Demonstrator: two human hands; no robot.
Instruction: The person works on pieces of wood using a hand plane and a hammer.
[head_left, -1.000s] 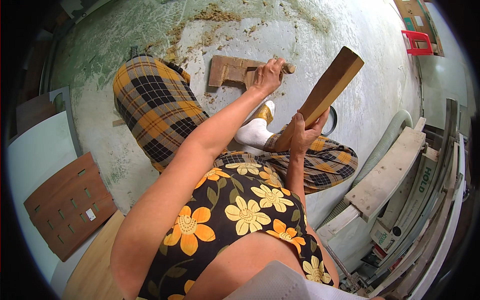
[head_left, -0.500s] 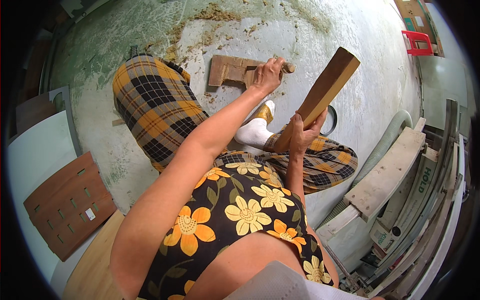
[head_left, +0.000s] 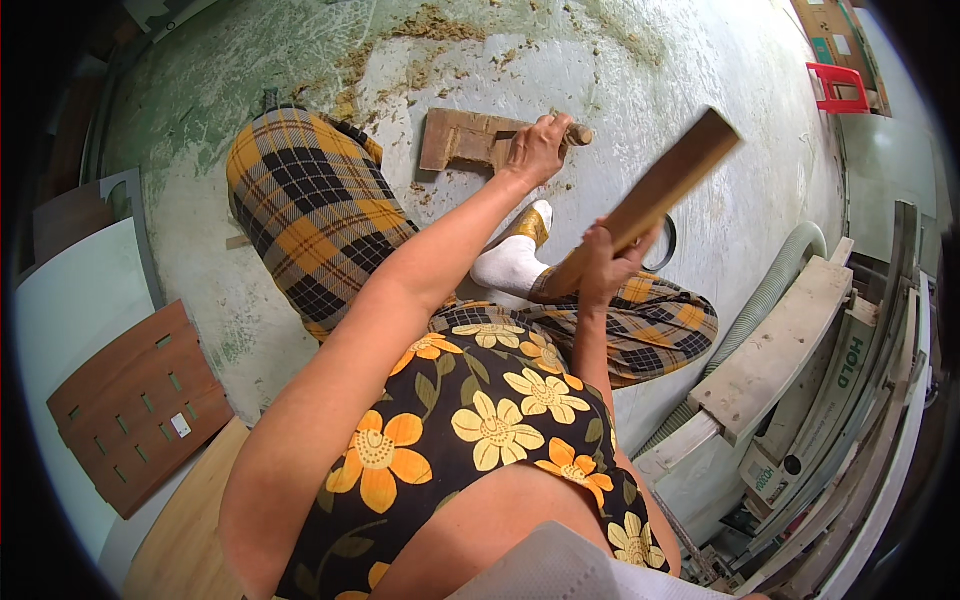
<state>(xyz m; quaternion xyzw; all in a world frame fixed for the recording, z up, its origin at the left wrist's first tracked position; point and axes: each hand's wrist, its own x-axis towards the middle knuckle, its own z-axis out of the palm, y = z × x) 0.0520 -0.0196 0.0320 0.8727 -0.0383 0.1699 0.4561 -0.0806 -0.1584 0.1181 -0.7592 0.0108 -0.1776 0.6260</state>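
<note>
My left hand [head_left: 537,152] is closed over the right end of a brown, notched wooden block [head_left: 462,136] lying on the floor. Beside its fingers sticks out a short, round wooden handle [head_left: 579,135], which it appears to grip; whatever joins the handle is hidden by the hand. My right hand [head_left: 612,268] is wrapped round the lower part of a long, squared wooden bar [head_left: 675,180]. The bar slants up and to the right, its far end in the air, apart from the block. Its lower end reaches my bent leg.
Wood shavings [head_left: 430,25] litter the floor at the far side. A black ring [head_left: 668,245] lies by the right hand. Machinery with a grey hose [head_left: 765,290] stands at right, a red stool [head_left: 838,88] farther off. A slotted brown panel [head_left: 140,405] leans at left.
The wooden bar has turned in my right hand, its far end shifting right and slightly down. My left hand and the notched block stay nearly where they were.
</note>
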